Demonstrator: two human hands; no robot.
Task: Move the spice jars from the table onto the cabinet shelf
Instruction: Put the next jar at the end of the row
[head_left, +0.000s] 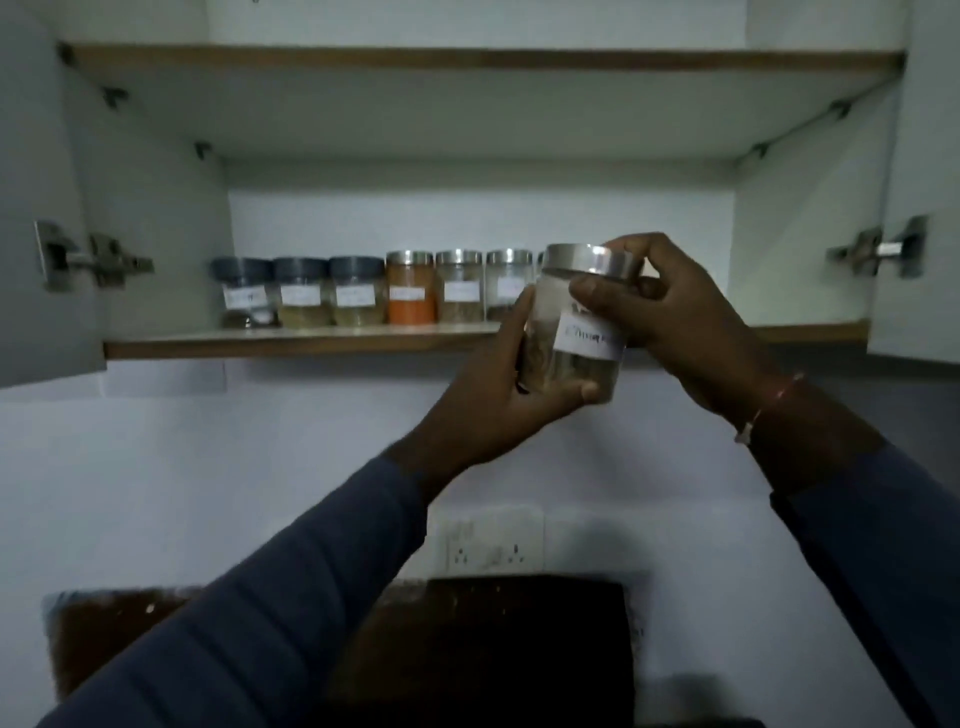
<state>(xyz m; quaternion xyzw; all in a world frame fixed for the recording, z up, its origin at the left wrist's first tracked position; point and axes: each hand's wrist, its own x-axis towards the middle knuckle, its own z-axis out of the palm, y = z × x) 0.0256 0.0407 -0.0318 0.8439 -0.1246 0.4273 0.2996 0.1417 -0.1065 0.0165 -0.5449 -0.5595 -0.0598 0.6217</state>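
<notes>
Jars with white labels (358, 293) stand in a row on the wooden-edged white cabinet shelf (291, 345): three grey-lidded on the left, then three steel-lidded, the first filled with orange powder. Just right of that row, in front of the shelf's edge, a clear round glass spice jar (584, 340) with a steel lid and paper label is held in the air. The left hand (493, 400) cups its lower side, thumb curled under the base; the right hand (685, 317) grips the lid, thumb pressed on the glass.

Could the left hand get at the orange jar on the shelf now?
Probably not yet: the left hand grips the clear jar. Otherwise the way looks free; the orange jar stands unblocked on the shelf.
</notes>
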